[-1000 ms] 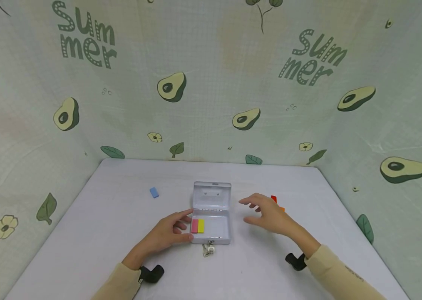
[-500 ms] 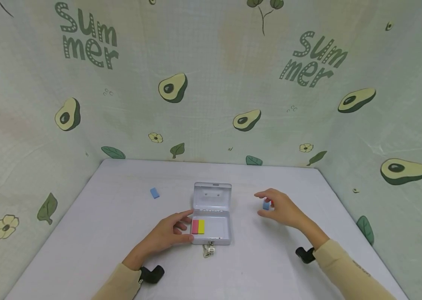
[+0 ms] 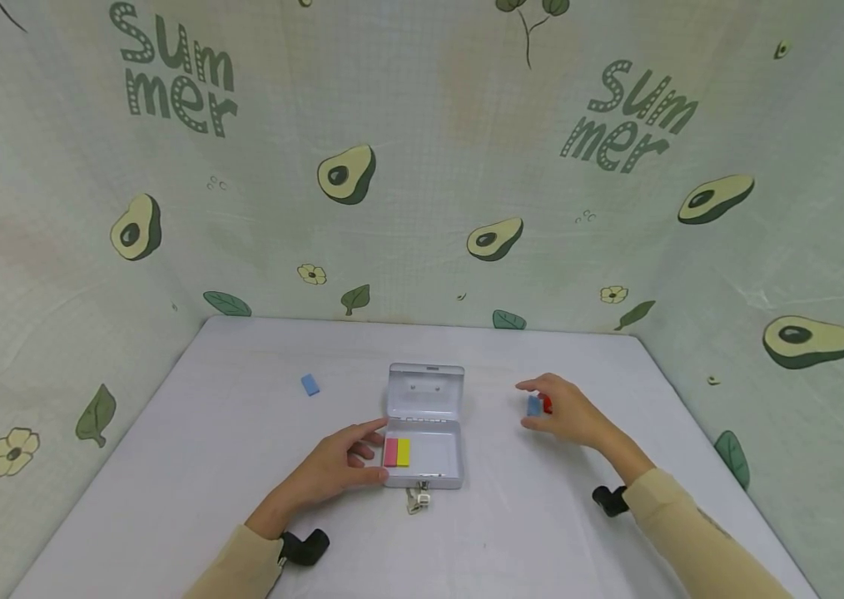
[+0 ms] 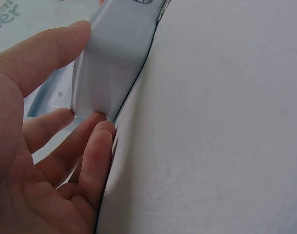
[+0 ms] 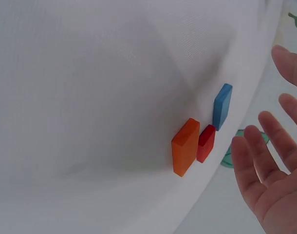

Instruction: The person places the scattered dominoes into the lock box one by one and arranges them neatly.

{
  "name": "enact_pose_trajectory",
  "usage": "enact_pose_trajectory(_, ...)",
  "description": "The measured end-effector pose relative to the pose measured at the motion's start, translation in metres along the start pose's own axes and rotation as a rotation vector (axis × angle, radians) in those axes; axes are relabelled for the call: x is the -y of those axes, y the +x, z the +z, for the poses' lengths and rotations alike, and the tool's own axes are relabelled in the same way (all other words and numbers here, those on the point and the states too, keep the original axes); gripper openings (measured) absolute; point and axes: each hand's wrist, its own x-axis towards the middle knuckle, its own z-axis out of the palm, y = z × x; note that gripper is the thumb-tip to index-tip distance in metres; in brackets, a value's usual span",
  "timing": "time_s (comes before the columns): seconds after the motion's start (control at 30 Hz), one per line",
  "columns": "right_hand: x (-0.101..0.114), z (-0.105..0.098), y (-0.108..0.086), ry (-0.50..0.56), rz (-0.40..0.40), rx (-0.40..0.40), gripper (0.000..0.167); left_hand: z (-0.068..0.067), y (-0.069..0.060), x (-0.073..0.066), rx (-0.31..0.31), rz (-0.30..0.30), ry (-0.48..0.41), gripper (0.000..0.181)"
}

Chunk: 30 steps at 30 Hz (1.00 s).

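Note:
My left hand (image 3: 328, 470) holds the left side of an open grey cash box (image 3: 437, 453), thumb at the front corner and fingertips farther back. In the left wrist view, the thumb and fingertips span the box's end (image 4: 109, 63). Inside lie a pink block (image 3: 390, 452) and a yellow block (image 3: 403, 452), side by side at the left wall. My right hand (image 3: 570, 413) hovers over a blue block (image 3: 533, 406) and a red block (image 3: 546, 403), thumb and fingers apart. An orange block (image 5: 185, 147) beside the red one shows only in the right wrist view.
Another blue block (image 3: 310, 384) lies on the white tabletop (image 3: 257, 433), left of the box. Keys (image 3: 416, 499) hang from the lock at the box's front. The raised lid (image 3: 425, 391) leans back. Patterned cloth (image 3: 422, 166) encloses the table's back and sides.
My right hand has moved right, away from the box, to above the loose blocks, and slowed there. The blue block beneath it has come into sight. My left hand and the box stay put.

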Motion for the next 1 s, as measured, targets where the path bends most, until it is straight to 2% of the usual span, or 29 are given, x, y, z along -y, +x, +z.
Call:
enact_pose_trajectory(0.27,-0.009,0.0,0.005,-0.009,0.094,0.027,0.06,0.0,-0.001,0.0,-0.003,0.002,-0.009,0.083)
enact_pose_trajectory(1.0,-0.029,0.005,0.01,-0.06,0.157,0.085,0.056,0.001,0.0,0.001,-0.003,-0.004,-0.006,0.083)
